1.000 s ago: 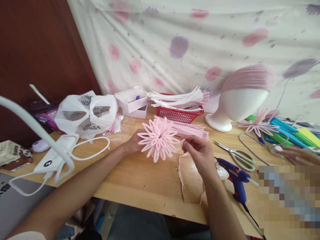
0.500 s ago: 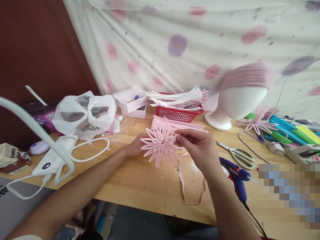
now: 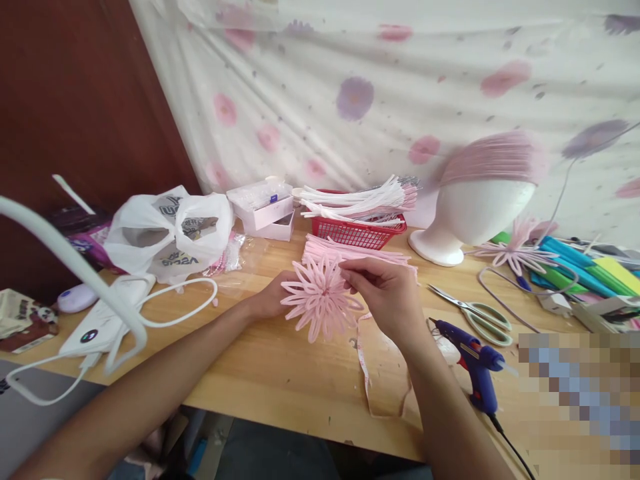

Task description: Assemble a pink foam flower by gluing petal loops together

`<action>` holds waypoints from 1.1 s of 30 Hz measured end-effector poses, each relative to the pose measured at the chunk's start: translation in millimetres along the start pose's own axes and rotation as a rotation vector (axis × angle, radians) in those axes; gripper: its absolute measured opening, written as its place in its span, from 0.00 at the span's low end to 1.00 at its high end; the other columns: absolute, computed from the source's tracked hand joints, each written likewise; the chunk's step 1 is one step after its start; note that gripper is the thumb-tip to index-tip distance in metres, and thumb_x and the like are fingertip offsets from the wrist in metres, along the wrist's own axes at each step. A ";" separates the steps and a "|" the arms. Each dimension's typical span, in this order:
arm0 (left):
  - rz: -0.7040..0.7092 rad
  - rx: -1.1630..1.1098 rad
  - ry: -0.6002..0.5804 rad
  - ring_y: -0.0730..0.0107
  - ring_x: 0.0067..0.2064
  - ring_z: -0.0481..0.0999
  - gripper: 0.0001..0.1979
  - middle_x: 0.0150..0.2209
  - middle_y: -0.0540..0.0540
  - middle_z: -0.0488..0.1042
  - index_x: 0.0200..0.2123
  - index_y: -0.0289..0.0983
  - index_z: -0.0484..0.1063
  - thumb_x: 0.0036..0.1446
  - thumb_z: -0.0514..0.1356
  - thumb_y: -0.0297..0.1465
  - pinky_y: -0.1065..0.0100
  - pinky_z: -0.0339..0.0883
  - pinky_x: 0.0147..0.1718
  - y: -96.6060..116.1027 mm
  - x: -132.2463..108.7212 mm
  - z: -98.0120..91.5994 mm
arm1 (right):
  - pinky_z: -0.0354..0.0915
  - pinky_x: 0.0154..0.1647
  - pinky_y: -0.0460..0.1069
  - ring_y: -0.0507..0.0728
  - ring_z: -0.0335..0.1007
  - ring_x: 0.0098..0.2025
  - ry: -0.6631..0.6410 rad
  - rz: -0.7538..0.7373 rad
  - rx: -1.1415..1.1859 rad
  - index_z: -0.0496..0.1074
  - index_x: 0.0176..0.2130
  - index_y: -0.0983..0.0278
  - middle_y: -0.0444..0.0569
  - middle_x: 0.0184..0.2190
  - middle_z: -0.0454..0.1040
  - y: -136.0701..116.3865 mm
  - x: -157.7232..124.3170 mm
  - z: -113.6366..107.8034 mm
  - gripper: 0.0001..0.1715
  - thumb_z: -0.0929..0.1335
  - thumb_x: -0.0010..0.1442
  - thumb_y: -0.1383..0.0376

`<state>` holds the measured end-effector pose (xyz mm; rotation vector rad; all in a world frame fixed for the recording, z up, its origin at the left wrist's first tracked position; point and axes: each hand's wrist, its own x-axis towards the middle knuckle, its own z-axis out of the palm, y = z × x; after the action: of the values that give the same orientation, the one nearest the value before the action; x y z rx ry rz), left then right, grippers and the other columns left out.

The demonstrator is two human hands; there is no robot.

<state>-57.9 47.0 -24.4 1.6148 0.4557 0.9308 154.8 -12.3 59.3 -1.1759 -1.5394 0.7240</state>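
A pink pipe-cleaner flower (image 3: 323,300) with many looped petals faces me above the middle of the table. My left hand (image 3: 277,295) is closed behind it; the flower hides most of those fingers. With thumb and forefinger, my right hand (image 3: 383,288) pinches a petal on the flower's upper right side. Behind the hands lies a bundle of pink pipe cleaners (image 3: 350,252). A narrow printed tape measure (image 3: 364,370) curls on the table below my right hand.
A blue glue gun (image 3: 473,357) and scissors (image 3: 475,317) lie at right. Further back stand a red basket (image 3: 357,233) of pipe cleaners and a foam head (image 3: 480,210). White plastic bags (image 3: 170,230) and a power bank (image 3: 107,317) are at left.
My right hand's fingertips have shifted slightly left along the flower's upper petals. The flower stays in my left hand, and the view has tilted slightly.
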 end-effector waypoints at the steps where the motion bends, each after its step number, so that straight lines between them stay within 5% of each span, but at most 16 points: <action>1: -0.004 -0.010 -0.004 0.57 0.37 0.83 0.11 0.36 0.42 0.84 0.36 0.38 0.85 0.54 0.71 0.38 0.59 0.76 0.44 -0.4 0.1 0.3 | 0.73 0.35 0.50 0.54 0.76 0.30 0.012 -0.006 -0.007 0.83 0.36 0.62 0.46 0.29 0.81 1.1 -1.1 0.8 0.08 0.72 0.56 0.64; 21: 0.043 0.038 -0.045 0.62 0.35 0.81 0.15 0.33 0.43 0.83 0.35 0.34 0.83 0.51 0.73 0.40 0.63 0.76 0.40 -1.1 -0.3 -0.1 | 0.64 0.33 0.50 0.55 0.73 0.30 0.049 -0.114 -0.339 0.82 0.33 0.59 0.46 0.33 0.83 6.7 -7.3 10.1 0.09 0.70 0.59 0.67; 33: 0.026 -0.024 -0.042 0.61 0.37 0.82 0.12 0.38 0.41 0.83 0.41 0.35 0.84 0.58 0.69 0.37 0.63 0.75 0.43 -9.0 -1.2 -1.5 | 0.62 0.31 0.48 0.53 0.69 0.28 0.065 -0.151 -0.351 0.80 0.32 0.60 0.46 0.30 0.81 7.9 -7.2 13.0 0.08 0.70 0.57 0.69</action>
<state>-58.1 49.4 -33.2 1.6188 0.3940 0.9164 144.9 -14.8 45.9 -1.3053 -1.7236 0.3188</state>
